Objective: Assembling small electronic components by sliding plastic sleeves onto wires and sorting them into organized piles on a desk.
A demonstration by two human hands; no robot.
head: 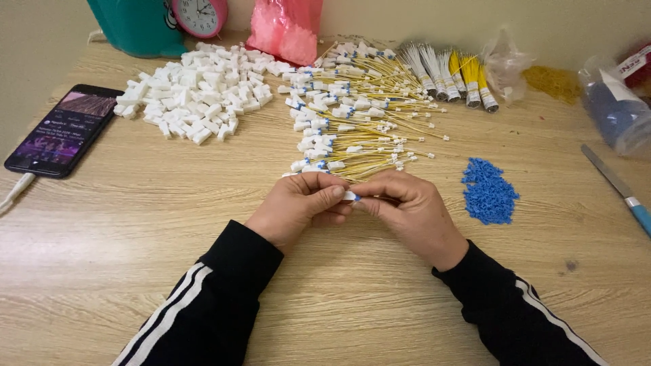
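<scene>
Small white plastic connector (350, 196) with a blue tip, pinched between both hands at table centre, just in front of the wire pile. Left hand (298, 207) curled, thumb and forefinger closed on the connector's left end; right hand (407, 207) curled likewise, fingertips closed on its right end, knuckles up. Both wrists resting low over the table (135, 224), black sleeves with white stripes reaching back toward the bottom edge.

Behind the hands, a loose heap of thin yellow wires (352, 108) ending in white connectors with blue clips, lying fanned and tangled. To its left, a mound of blocky white housings (196, 102), matte and hard-edged. To the right, a small heap of tiny blue clips (488, 191), granular. Further back, bundled yellow and white wires (451, 74) taped at the ends, a crinkled pink bag (286, 27), a clear bag (505, 64), a teal container (139, 24) and a pink clock (200, 15).

Pale wood-grain laminate tabletop, smooth; plain light wall behind. Dark phone (64, 130) lit at the left edge, cable attached. Blue-handled blade (620, 186) at the right edge.
</scene>
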